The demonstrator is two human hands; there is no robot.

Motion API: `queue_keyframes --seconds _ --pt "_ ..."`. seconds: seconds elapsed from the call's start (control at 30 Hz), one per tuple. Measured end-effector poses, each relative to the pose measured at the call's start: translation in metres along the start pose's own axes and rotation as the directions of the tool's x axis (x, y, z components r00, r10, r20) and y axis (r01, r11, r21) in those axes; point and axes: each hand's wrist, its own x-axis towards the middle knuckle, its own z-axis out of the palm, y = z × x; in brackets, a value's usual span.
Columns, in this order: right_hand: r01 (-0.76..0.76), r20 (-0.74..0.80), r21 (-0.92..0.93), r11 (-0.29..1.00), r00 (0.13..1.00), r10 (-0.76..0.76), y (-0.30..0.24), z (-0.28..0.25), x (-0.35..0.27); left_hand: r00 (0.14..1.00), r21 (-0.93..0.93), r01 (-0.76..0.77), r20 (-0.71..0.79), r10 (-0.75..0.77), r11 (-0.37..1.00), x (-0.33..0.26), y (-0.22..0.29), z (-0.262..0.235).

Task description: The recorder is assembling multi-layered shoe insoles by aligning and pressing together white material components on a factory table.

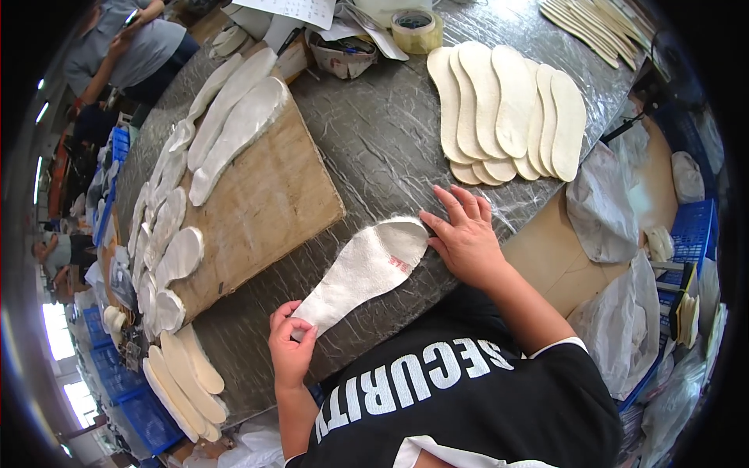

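A white fleecy insole (351, 274) with a small red mark lies at a slant over the near part of the table, close to my body. My left hand (291, 343) pinches its narrow end between thumb and fingers. At the wide end, my right hand (468, 240) rests with fingers spread, thumb and forefinger beside the insole's edge. A smooth pale patch shows on that wide end. Beyond my right hand, cream insoles (511, 105) lie fanned out in overlapping rows.
A brown board (269, 195) lies on the dark, film-covered table (367, 132), with white insoles (242, 129) piled along its left side. More cream insoles (185, 382) sit at the near left corner. Tape (417, 33) stands at the back. Another person (129, 51) is at far left.
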Motion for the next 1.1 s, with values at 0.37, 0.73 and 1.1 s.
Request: queue_keyframes --seconds 0.37,0.73,1.1 --pt "0.09 0.0 -0.006 0.996 0.996 -0.09 0.0 -0.001 0.004 0.999 -0.05 0.024 0.036 -0.022 0.998 0.003 0.002 -0.005" --pt "-0.009 0.008 0.201 0.979 1.0 0.008 0.003 -0.006 0.0 0.966 -0.44 0.201 -0.061 -0.252 0.875 -0.012 -0.022 -0.022" --pt "0.09 -0.102 0.261 0.961 0.993 -0.065 0.014 -0.014 -0.004 0.821 0.209 -0.571 0.14 0.554 0.794 0.049 0.087 0.026"
